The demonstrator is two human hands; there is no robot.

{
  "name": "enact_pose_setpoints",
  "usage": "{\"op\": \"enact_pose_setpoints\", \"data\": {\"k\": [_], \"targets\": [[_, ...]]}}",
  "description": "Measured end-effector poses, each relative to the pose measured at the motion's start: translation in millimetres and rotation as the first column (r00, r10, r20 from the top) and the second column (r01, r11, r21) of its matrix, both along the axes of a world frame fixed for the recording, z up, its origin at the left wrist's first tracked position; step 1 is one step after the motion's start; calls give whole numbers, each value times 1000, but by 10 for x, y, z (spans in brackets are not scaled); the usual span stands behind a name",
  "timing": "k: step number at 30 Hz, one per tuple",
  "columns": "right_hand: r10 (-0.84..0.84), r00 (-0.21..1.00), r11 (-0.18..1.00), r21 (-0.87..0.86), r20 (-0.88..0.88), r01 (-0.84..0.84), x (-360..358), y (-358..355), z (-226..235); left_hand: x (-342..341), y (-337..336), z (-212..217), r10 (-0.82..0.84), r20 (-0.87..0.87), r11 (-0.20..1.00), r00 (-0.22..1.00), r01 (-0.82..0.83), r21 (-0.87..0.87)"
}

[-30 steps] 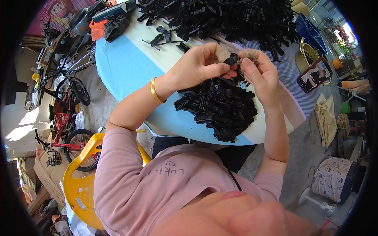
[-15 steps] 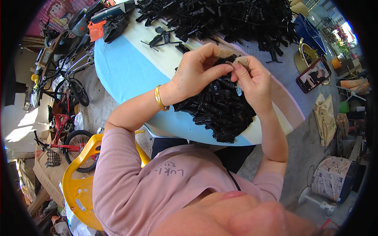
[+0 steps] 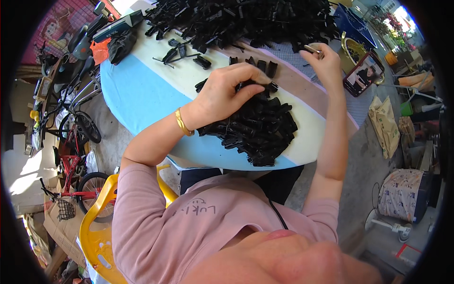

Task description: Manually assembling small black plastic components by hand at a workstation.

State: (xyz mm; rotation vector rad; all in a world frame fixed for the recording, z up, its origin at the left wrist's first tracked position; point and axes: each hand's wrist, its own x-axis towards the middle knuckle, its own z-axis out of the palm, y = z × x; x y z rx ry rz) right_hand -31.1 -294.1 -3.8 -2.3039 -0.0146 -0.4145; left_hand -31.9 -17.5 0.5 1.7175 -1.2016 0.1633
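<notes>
Several small black plastic parts lie in a near heap (image 3: 257, 135) on the striped cloth. Over the far side of that heap is my left hand (image 3: 227, 90), its thumb and fingers curled round a black plastic part (image 3: 273, 87) that shows at the fingertips. My right hand (image 3: 324, 64) is farther out to the right, beside the edge of the large far pile of black parts (image 3: 246, 23). Its fingers are pinched together, and what they hold is too small to make out. Tan tape wraps a fingertip on it.
A phone (image 3: 363, 74) leans by a gold-coloured container (image 3: 352, 49) at the table's right. A few loose black parts (image 3: 177, 49) lie left of the far pile. Black and orange bags (image 3: 100, 51) sit at the far left edge. A yellow chair (image 3: 97, 227) stands behind my left arm.
My hands were together over the near heap and have parted. The right has moved right and away toward the far pile; the left stays over the heap, slightly lower.
</notes>
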Motion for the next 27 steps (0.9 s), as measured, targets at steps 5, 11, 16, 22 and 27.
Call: {"op": "enact_pose_setpoints", "data": {"k": [5,11,16,22,27], "targets": [[-444,896,758,-529,7,380,229,-193,-293,4,13,-25,-73,-33,994,997,75,76],[-401,916,845,-383,7,373,115,96,-134,14,55,-31,-32,-51,999,998,34,36],[59,982,782,603,179,-157,-108,664,-19,24,82,28,-93,-12,983,996,94,159],[237,949,659,684,207,-313,-394,1166,43,54,23,-54,143,-116,975,983,-160,-153],[247,936,775,529,250,-346,-430,1243,-8,58,47,-61,-187,-440,968,878,88,-235]]}}
